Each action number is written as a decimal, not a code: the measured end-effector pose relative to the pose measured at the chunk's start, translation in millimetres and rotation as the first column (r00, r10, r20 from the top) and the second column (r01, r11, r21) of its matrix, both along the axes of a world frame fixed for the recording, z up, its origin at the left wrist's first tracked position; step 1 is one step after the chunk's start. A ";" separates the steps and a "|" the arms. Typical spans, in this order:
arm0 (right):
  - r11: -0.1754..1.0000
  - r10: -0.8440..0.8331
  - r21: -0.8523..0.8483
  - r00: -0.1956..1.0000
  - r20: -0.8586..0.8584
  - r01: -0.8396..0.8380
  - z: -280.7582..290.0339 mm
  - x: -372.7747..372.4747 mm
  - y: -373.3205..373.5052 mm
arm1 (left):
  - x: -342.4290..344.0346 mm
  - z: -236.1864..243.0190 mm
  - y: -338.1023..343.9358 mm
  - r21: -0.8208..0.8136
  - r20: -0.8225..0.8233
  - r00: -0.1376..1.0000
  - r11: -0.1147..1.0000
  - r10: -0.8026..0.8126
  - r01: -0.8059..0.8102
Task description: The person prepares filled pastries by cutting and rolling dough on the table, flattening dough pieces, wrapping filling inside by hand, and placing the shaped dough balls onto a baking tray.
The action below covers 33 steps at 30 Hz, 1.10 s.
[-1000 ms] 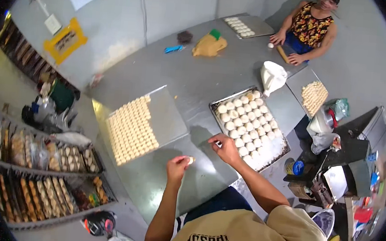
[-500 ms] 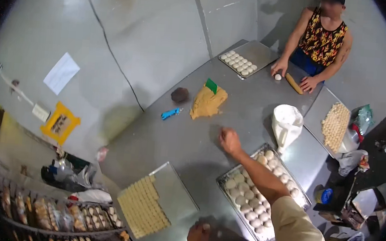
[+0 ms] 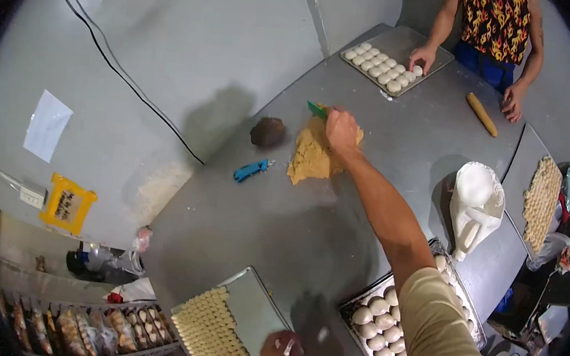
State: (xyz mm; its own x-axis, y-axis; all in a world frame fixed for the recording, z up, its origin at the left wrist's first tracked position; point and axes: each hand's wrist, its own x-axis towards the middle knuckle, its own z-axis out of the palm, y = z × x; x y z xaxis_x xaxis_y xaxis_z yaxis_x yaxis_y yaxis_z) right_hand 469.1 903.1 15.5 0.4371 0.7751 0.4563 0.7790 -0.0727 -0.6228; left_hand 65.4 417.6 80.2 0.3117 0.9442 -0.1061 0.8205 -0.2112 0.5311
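My right hand [image 3: 343, 132] is over a crumbly yellow mound of dough or filling [image 3: 315, 157], its fingers closed at the edge of a green scraper [image 3: 316, 109]. My left hand [image 3: 276, 355] is low at the near edge, fingers curled, with a small pale piece showing at the fingertips; its kind is unclear. Beside that hand lies a tray [image 3: 258, 291] with rows of small pale dough pieces [image 3: 217, 331]. Under my right arm, a dark-rimmed tray [image 3: 363, 295] holds round white dough balls [image 3: 380, 332], partly hidden by my sleeve.
A brown lump [image 3: 268, 132] and blue tool [image 3: 252, 170] lie left of the mound. A white bag-like container [image 3: 475, 208] stands right. Across the table, a co-worker's hand [image 3: 423, 58] touches a dough ball on a tray [image 3: 438, 52]; a tan roll [image 3: 482, 114] lies near their other hand.
My right hand has moved forward from the bare tabletop to the mound and scraper, which now tilts. The co-worker's hand has moved a dough ball to the far tray. The view has shifted.
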 end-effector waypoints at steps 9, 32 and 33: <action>0.900 0.423 -0.161 0.900 0.105 -0.404 51.1 1.9 -42.7 | 156.9 7.0 379.5 0.516 0.074 0.972 0.842 -0.225 0.156; 0.918 0.373 -0.296 0.830 0.414 -0.265 -22.1 -24.4 -79.3 | 175.4 -98.7 517.8 0.488 -0.216 0.871 0.723 -0.442 0.488; 0.894 0.441 -0.285 0.801 0.406 -0.347 -17.3 -37.3 -91.3 | 153.7 -110.2 506.7 0.638 -0.145 0.893 0.650 -0.425 0.413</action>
State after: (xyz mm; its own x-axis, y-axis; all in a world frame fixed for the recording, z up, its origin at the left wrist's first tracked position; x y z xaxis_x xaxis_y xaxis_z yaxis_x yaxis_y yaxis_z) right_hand 431.8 811.7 -1.7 -0.1419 0.9247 0.3532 0.9529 0.2242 -0.2041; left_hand 219.2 924.3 -30.0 0.6871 0.5481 0.4769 0.5519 -0.8207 0.1481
